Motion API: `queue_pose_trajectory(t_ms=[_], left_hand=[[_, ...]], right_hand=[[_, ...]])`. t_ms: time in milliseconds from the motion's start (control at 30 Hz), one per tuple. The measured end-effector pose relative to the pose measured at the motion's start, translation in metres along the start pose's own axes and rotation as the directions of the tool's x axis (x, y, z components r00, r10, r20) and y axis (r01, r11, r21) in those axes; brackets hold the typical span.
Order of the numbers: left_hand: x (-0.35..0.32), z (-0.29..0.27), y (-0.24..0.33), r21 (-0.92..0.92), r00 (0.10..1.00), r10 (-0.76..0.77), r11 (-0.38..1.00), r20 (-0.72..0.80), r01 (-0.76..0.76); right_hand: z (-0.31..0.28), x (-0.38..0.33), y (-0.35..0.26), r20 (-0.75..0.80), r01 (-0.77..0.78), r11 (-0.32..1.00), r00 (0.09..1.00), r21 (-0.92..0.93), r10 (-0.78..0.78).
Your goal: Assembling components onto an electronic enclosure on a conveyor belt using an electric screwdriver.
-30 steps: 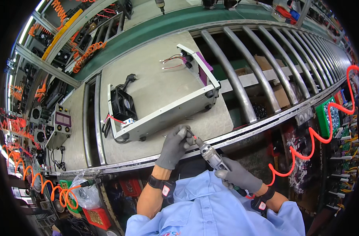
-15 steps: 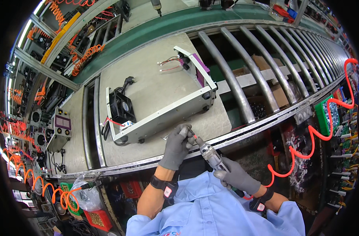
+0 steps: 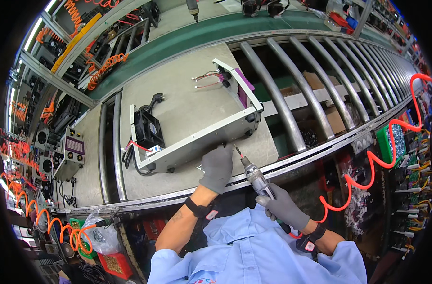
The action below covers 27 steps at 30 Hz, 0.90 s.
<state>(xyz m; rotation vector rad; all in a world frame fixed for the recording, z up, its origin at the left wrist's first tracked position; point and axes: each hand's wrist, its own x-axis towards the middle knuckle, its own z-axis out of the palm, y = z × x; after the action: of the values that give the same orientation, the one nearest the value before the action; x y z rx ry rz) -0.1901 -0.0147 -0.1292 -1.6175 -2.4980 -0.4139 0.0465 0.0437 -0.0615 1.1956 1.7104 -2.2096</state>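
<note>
A white metal chassis (image 3: 197,143) lies on the pale work board, with a black fan (image 3: 148,128) at its left end and a purple panel (image 3: 245,86) at its right end. My left hand (image 3: 217,168), in a grey glove, reaches the near side of the chassis. Its fingertips are bunched there, and whatever they pinch is too small or hidden to name. In my right hand (image 3: 287,208), also gloved, is an air screwdriver (image 3: 256,179). Its bit points up toward the chassis, just right of my left fingers and apart from them.
Steel rollers (image 3: 292,92) stretch away to the right of the board. A red coiled air hose (image 3: 366,184) hangs at the right, near a green bin of small parts (image 3: 391,145). Another unit (image 3: 71,152) stands at the left, and a red bin (image 3: 115,265) sits below.
My left hand has left the screwdriver's tip and moved up against the near side of the chassis. The screwdriver, still in my right hand, has shifted slightly to the right.
</note>
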Motion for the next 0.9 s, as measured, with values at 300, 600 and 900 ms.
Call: queue_pose_trajectory(t_ms=[300,600,900], left_hand=[[-0.014,-0.072,-0.009,-0.115,0.997,-0.025,0.993,-0.076,0.016],[0.045,-0.181,-0.061,-0.639,0.960,-0.069,0.733,0.271,0.233],[0.139,-0.142,-0.111,-0.611,0.739,-0.060,0.521,0.671,0.597]], right_hand=[[0.009,0.012,-0.005,0.049,-0.016,1.000,0.999,-0.007,0.016],[0.019,0.026,-0.002,0.029,-0.028,0.999,0.999,-0.030,0.029],[0.021,0.023,-0.014,0.049,-0.064,0.998,0.997,-0.020,0.065]])
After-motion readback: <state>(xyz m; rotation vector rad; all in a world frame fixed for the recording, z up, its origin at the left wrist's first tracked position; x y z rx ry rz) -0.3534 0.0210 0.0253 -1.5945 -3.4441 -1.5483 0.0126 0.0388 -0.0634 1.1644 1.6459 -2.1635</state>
